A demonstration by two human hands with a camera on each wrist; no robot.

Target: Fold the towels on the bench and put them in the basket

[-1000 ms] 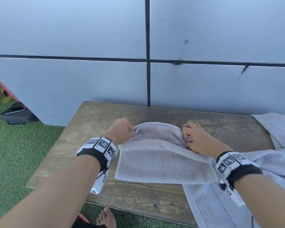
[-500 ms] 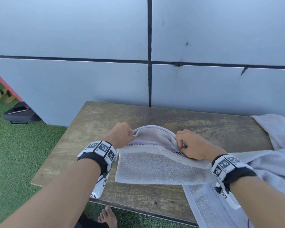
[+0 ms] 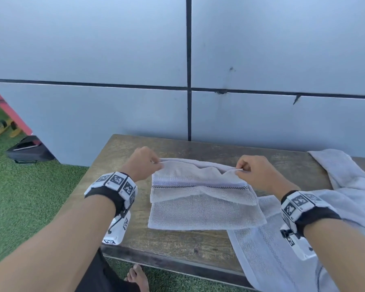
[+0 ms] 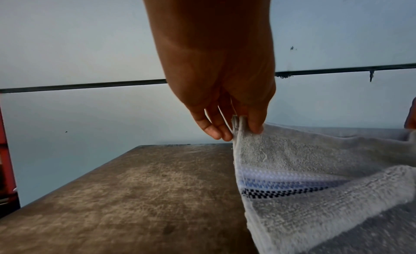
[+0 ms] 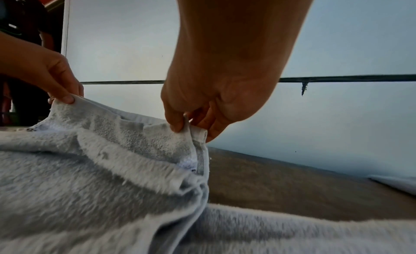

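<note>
A: Hands?
B: Left hand (image 3: 142, 163) pinches the grey towel's (image 3: 204, 209) far-left corner; right hand (image 3: 255, 172) pinches its far-right corner. That edge is lifted off the bench (image 3: 118, 169).
A: Towel's place?
B: Near half lies flat mid-bench, part-folded, striped band showing. A second towel (image 3: 346, 192) sprawls just right of it, overhanging the bench's front edge.

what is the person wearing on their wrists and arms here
Both forearms are bare, with no sleeves. The left hand and the right hand each have a black strap around the wrist, carrying white square blocks printed with black-and-white square-patterned markers. A white box-shaped camera housing, also marked, hangs under each wrist, with a short black cord on it. No gloves or rings show.
</note>
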